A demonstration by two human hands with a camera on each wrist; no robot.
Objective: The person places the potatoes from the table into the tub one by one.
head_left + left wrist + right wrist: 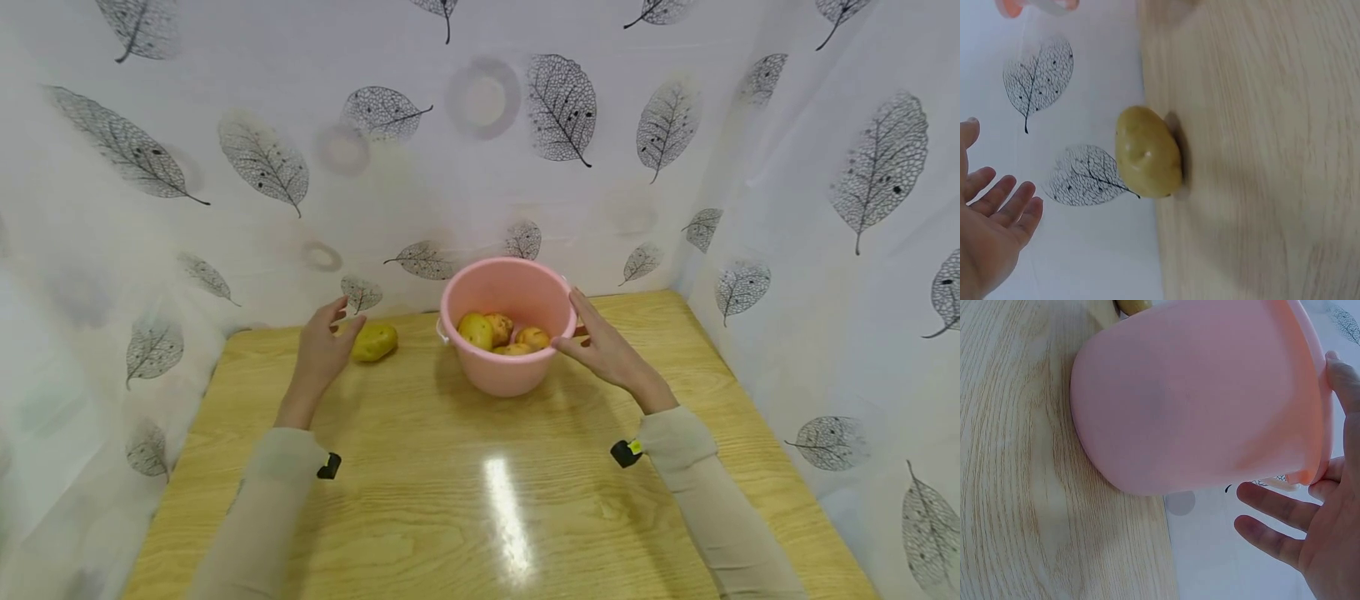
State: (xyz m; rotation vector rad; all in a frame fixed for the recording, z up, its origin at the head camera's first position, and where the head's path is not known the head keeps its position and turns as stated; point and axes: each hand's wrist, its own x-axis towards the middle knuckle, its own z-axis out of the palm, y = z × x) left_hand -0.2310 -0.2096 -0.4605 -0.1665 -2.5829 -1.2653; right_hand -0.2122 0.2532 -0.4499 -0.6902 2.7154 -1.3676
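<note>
Head view shows my left hand [324,350] just beside a lone potato [374,341] that lies on the wooden table [480,500], to the left of the pink bucket [506,375]. From the left wrist view this potato [1148,152] rests on its side near the table's far edge, close to the leaf-printed curtain [1060,125], and my fingers [1007,203] are spread and relaxed, apart from it; they hold nothing. My right hand [611,354] is at the right side of the bucket, and its thumb seems to touch the rim. In the right wrist view the fingers [1272,506] are straight and apart beside the pink wall [1197,400], not curled around it, so I judge this hand only steadies the bucket. Inside the bucket I can see several potatoes [502,333] lying together at the bottom. I judge that the step in hand is the reach for the potato outside the bucket, with the grasp not yet made. The next move, as I think, calls for bringing the left fingers over the potato and closing them around its middle, because it is rounded and may roll toward the curtain if I only push it. The right hand should keep contact with the rim, so that the light bucket does not slide.
</note>
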